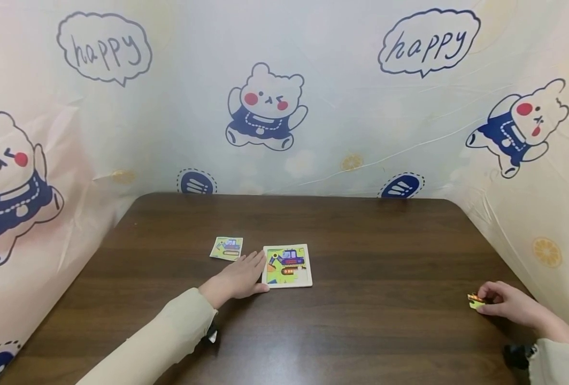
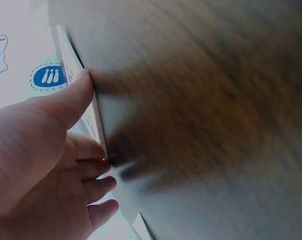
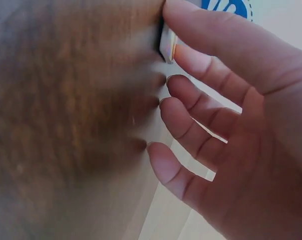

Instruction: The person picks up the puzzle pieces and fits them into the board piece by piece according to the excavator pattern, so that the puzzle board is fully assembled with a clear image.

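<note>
A square jigsaw board point(image 1: 289, 285) with a pale frame lies flat near the middle of the table, its digger picture partly filled and its lower right corner bare. My left hand point(image 1: 238, 278) rests at the board's left side, fingers extended along the edge and thumb at the lower left corner. In the left wrist view the thumb touches the edge of the board point(image 2: 97, 117). Far to the right, my right hand point(image 1: 510, 307) pinches a yellow-green and orange puzzle piece point(image 1: 475, 303) between thumb and index finger, low over the table; its other fingers are loosely bent.
A small picture card point(image 1: 227, 247) with a similar digger lies left of the board, just beyond the left fingertips. The brown wooden table point(image 1: 361, 331) meets a printed cloth backdrop point(image 1: 342, 123) at the back and both sides.
</note>
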Demonstrator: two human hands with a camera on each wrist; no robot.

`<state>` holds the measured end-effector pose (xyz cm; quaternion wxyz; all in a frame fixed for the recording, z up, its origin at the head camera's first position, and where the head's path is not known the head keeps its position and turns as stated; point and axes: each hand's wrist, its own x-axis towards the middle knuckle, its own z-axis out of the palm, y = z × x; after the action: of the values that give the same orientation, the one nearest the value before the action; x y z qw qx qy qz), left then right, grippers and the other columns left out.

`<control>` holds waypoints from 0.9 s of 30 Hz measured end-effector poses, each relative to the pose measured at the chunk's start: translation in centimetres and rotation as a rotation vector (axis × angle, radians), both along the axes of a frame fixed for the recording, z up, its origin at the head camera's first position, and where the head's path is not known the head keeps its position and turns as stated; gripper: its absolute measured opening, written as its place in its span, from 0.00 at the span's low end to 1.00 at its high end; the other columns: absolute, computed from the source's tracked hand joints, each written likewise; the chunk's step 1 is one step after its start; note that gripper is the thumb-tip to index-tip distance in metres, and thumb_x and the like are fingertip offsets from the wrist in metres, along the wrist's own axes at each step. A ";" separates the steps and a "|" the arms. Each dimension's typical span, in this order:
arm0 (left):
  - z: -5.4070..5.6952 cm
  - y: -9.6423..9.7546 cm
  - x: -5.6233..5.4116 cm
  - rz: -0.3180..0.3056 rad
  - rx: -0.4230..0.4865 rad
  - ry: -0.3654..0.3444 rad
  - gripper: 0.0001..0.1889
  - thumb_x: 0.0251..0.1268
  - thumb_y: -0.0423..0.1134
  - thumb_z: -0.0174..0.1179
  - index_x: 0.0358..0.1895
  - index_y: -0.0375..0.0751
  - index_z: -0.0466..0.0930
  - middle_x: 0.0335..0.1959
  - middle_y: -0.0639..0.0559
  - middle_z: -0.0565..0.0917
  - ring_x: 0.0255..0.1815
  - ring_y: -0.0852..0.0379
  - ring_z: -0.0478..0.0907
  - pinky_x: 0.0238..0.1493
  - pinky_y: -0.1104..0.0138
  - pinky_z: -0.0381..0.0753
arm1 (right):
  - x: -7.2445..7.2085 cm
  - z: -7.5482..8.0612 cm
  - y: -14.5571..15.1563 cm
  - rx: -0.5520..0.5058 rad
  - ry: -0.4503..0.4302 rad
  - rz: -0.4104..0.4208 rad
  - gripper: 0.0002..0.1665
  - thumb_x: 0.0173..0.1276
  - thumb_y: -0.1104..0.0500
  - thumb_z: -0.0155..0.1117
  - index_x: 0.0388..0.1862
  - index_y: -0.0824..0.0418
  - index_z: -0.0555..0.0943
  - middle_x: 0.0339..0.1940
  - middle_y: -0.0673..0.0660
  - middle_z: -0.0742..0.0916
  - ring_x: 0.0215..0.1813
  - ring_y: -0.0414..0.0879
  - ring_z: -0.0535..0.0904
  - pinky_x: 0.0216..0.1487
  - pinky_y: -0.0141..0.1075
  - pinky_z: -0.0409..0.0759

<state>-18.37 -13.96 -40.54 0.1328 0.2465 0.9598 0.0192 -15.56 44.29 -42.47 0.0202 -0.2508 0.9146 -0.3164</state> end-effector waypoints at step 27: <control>0.3 0.1 0.2 0.006 0.015 -0.010 0.38 0.65 0.53 0.53 0.68 0.27 0.55 0.69 0.37 0.55 0.69 0.42 0.51 0.66 0.53 0.52 | -4.0 4.8 -8.9 0.125 0.034 -0.243 0.16 0.54 0.55 0.71 0.34 0.63 0.76 0.31 0.54 0.80 0.32 0.45 0.73 0.30 0.32 0.74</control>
<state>-18.20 -13.88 -40.21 0.1357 0.2447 0.9596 0.0278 -19.55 35.39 -37.70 -0.0182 -0.1419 0.9564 -0.2547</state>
